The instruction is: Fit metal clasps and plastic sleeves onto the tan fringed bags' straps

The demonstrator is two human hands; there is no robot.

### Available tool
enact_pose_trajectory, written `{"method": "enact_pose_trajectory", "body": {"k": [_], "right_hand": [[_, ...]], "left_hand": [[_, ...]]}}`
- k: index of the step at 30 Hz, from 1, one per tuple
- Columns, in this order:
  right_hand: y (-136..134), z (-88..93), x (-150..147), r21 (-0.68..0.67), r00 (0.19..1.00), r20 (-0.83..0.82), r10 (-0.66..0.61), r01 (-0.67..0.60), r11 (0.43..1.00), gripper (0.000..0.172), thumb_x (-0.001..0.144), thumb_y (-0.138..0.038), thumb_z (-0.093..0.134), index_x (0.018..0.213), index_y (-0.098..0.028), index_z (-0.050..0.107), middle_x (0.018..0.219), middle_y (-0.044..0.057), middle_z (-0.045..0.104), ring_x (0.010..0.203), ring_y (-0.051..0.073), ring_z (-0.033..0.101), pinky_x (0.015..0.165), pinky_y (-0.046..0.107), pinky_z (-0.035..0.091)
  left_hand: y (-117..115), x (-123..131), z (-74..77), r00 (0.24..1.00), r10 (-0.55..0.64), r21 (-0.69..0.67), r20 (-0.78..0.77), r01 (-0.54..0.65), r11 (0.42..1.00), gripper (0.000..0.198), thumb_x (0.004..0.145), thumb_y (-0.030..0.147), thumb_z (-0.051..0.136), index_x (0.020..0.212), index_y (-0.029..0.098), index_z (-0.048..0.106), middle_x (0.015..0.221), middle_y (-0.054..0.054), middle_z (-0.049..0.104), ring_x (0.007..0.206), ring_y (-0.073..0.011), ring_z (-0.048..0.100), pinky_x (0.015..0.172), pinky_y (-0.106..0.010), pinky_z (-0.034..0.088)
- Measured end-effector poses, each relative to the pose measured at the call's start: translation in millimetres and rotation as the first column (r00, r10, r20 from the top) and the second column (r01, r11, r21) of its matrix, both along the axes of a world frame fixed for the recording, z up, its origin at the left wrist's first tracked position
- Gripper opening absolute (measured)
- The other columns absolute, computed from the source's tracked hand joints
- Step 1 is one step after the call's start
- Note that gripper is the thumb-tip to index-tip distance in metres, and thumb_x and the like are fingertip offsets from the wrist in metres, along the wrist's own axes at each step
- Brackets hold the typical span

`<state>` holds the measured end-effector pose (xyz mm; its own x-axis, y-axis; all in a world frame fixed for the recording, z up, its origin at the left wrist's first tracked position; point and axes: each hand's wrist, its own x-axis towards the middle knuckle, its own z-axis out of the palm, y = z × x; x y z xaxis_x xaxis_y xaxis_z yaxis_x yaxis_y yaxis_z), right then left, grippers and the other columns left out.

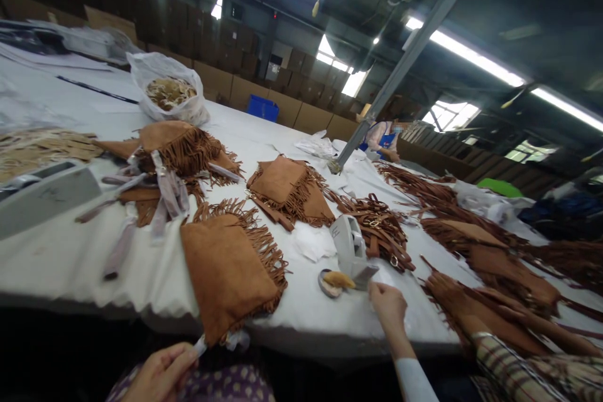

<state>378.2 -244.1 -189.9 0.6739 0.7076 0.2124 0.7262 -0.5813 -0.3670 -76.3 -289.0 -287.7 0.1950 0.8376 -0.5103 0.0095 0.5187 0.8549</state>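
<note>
A brown suede bag (226, 270) with a fringed edge lies at the table's front, one corner reaching over the edge. My left hand (164, 370) is closed in a pinch on a whitish wrapped strip (201, 345) at that corner. Clear plastic (237, 340) hangs beside it. To the right, a grey tape dispenser (347, 242) stands on the white cloth. At its front end my right hand (390, 308) is closed, pinching the tape (366, 273); the fingertips are partly hidden. A small round dish (328, 286) with a yellowish piece sits near the dispenser.
More fringed bags (282, 182) lie behind, with brown straps (377, 226) to their right. Another dispenser (47, 195) stands at left, near a white plastic sack (169, 88). At right, a co-worker's hands (452, 301) rest on brown suede. A metal post (405, 69) rises from the table.
</note>
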Motion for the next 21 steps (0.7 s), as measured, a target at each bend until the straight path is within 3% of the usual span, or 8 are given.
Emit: {"method": "enact_pose_trajectory", "body": {"k": [3,6,8,11,13,15,18,21], "right_hand": [[-11,-5.2,-14,-0.016,0.996,-0.086,-0.021,0.02,1.0,0.036,0.069,-0.041,0.047,0.072,-0.016,0.073,0.066,0.014,0.071,0.072,0.029,0.063,0.061,0.034,0.039],[-21,-17.0,-56,0.005,0.937,-0.343,0.063,-0.066,0.998,0.04,0.067,-0.049,0.054,0.081,-0.016,0.072,0.067,0.01,0.07,0.066,0.027,0.064,0.061,0.033,0.044],[-30,-22.7,-102,0.054,0.821,-0.524,0.227,-0.234,0.971,0.04,0.066,-0.052,0.059,0.079,-0.017,0.071,0.065,0.006,0.069,0.06,0.023,0.062,0.06,0.031,0.046],[-47,-25.7,-182,0.156,0.57,-0.69,0.447,-0.485,0.86,0.038,0.069,-0.054,0.062,0.073,-0.017,0.07,0.058,0.002,0.063,0.055,0.018,0.056,0.054,0.027,0.044],[-55,-27.3,-230,0.231,0.407,-0.751,0.519,-0.575,0.785,0.038,0.074,-0.054,0.06,0.072,-0.016,0.069,0.057,0.001,0.06,0.054,0.015,0.053,0.051,0.024,0.041],[-57,-30.5,-266,0.288,0.303,-0.774,0.556,-0.614,0.735,0.038,0.077,-0.052,0.059,0.071,-0.016,0.067,0.055,0.0,0.056,0.052,0.013,0.049,0.049,0.023,0.039],[-53,-37.0,-295,0.327,0.244,-0.765,0.596,-0.651,0.685,0.036,0.08,-0.048,0.058,0.071,-0.014,0.067,0.056,0.001,0.056,0.052,0.012,0.047,0.05,0.022,0.037],[-47,-41.2,-306,0.313,0.278,-0.727,0.628,-0.68,0.663,0.036,0.082,-0.046,0.055,0.073,-0.014,0.068,0.06,0.002,0.06,0.054,0.013,0.049,0.052,0.023,0.037]], "left_hand": [[-1,-3,22.0,0.998,-0.037,0.03,0.053,0.035,0.999,0.057,0.058,0.074,0.059,0.057,0.019,0.044,0.048,0.01,0.026,0.042,-0.0048,0.017,0.04,-0.021,0.013],[1,-6,35.4,1.0,-0.004,0.084,0.017,0.002,0.996,0.054,0.063,0.071,0.057,0.058,0.018,0.047,0.049,0.009,0.029,0.043,-0.0056,0.021,0.041,-0.022,0.015],[3,-7,36.1,0.999,0.008,0.142,-0.041,-0.002,0.99,0.051,0.068,0.067,0.056,0.058,0.018,0.047,0.05,0.008,0.029,0.045,-0.0062,0.021,0.042,-0.022,0.015],[3,-9,30.0,0.989,0.01,0.241,-0.15,0.027,0.97,0.044,0.076,0.057,0.053,0.058,0.017,0.046,0.052,0.007,0.032,0.049,-0.0074,0.026,0.045,-0.022,0.019],[1,-9,25.7,0.981,0.005,0.294,-0.195,0.053,0.954,0.04,0.08,0.051,0.049,0.06,0.017,0.046,0.055,0.006,0.034,0.052,-0.0084,0.03,0.048,-0.022,0.022],[0,-9,23.2,0.973,0.0,0.337,-0.231,0.081,0.938,0.036,0.083,0.045,0.047,0.061,0.017,0.047,0.057,0.005,0.038,0.055,-0.0093,0.035,0.051,-0.022,0.025],[-2,-11,23.7,0.95,-0.001,0.397,-0.313,0.132,0.908,0.03,0.085,0.037,0.046,0.063,0.016,0.051,0.059,0.004,0.045,0.058,-0.0103,0.041,0.055,-0.023,0.028],[-2,-14,27.1,0.914,0.013,0.459,-0.406,0.191,0.868,0.026,0.085,0.032,0.047,0.065,0.016,0.053,0.062,0.003,0.05,0.06,-0.011,0.044,0.058,-0.023,0.029]]}}
